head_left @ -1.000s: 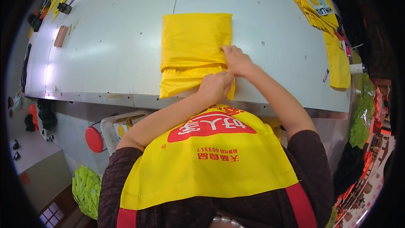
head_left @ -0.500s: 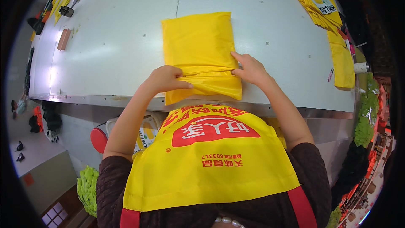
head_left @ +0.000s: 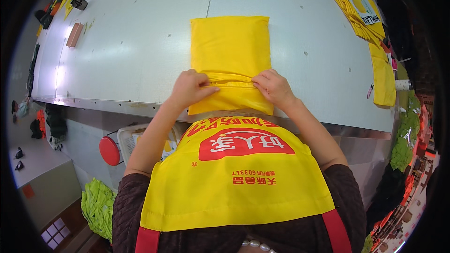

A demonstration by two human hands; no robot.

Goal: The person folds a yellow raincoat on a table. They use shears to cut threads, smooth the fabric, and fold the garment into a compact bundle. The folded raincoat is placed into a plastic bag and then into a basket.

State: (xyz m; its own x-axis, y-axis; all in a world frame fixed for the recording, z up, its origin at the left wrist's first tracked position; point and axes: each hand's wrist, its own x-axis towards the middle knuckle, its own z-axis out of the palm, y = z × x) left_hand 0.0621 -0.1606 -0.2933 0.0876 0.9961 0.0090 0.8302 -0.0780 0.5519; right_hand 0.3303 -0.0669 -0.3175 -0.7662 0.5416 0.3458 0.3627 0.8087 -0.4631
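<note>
A plump yellow fabric bag [head_left: 230,42] lies on the pale tabletop in front of me, its top edge pointing away. Across its near part runs a slit-like opening with gathered folds and a flap below it. My left hand [head_left: 189,88] is closed on the left end of the opening, its thumb lying along the lower flap and its fingertips tucked into the folds. At the other end, my right hand [head_left: 275,88] pinches the edge of the opening between thumb and curled fingers. What lies inside the bag is hidden.
Yellow printed bags [head_left: 358,7] are stacked at the far right. A pinkish block [head_left: 74,34] and a small black object [head_left: 78,3] sit on the left. Below the table edge are a white basket [head_left: 125,143] and a red round stool [head_left: 109,151].
My right hand has drawn in from the bag's right edge and its fingers have closed at the opening. The bag lies straighter, its opening pulled narrower. The whole view has shifted slightly.
</note>
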